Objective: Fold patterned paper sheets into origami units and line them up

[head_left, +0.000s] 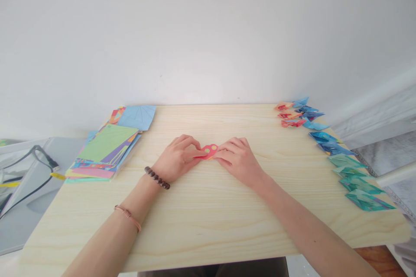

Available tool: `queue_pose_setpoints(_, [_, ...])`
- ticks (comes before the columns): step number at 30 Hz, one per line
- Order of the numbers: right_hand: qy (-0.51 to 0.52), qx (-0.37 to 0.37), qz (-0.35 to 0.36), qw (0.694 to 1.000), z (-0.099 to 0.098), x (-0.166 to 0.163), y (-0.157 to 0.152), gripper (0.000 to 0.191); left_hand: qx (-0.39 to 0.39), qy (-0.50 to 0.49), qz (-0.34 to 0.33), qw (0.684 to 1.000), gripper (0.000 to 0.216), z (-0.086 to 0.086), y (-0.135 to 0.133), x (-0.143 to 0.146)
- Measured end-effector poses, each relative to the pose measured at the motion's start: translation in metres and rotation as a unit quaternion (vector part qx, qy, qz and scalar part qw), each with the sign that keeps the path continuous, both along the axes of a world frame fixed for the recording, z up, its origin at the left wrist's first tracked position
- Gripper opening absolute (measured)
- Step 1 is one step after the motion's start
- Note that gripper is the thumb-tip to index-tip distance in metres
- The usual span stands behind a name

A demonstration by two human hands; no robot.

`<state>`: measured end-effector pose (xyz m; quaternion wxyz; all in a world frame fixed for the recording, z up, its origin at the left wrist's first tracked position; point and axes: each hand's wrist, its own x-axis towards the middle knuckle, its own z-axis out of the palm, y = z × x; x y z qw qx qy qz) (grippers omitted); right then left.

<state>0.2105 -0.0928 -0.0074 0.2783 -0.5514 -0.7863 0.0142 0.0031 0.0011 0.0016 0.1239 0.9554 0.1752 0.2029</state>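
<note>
A small pink folded paper piece (208, 151) with yellow-green spots lies at the middle of the light wooden table (208, 220). My left hand (177, 159) pinches its left end with fingers curled. My right hand (236, 158) presses on its right end, fingers closed over it. Both hands rest on the tabletop. A dark bead bracelet and a thin pink band sit on my left wrist and forearm.
A stack of coloured paper sheets (105, 151) lies at the table's left. Along the right edge runs a row of folded paper figures: red-orange ones (289, 117), blue ones (320, 132), green ones (357, 184). Cables (35, 169) lie on a grey surface to the left. A white wall stands behind.
</note>
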Motion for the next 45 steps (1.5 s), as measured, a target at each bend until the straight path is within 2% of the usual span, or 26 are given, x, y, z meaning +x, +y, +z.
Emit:
queue_pose_setpoints(5, [0.009,-0.063,0.004,0.998,0.002,0.005,-0.002,0.018,0.021,0.033,0.009,0.999,0.025,0.003,-0.004,0.000])
queue_pose_setpoints(12, [0.085,-0.093,-0.002,0.992,0.000,0.012,-0.002,0.014,-0.004,0.050,0.004,0.999,0.023,0.005,-0.004,-0.002])
queue_pose_setpoints(20, [0.043,-0.118,0.004,0.992,0.005,0.018,-0.004,0.021,0.002,0.111,0.004,0.994,0.034,0.011,-0.005,-0.008])
queue_pose_setpoints(28, [0.098,-0.142,0.001,0.985,0.006,0.029,-0.001,0.015,-0.024,0.105,0.022,0.994,0.036,0.014,-0.006,-0.006])
queue_pose_setpoints(35, [0.062,-0.116,0.019,0.991,0.006,0.036,0.002,0.013,-0.070,0.083,0.001,0.994,0.032,0.013,-0.004,-0.006])
queue_pose_setpoints(45, [0.083,-0.137,-0.050,0.986,0.001,0.022,-0.001,0.013,-0.114,0.027,0.011,0.993,0.020,0.008,-0.001,-0.001])
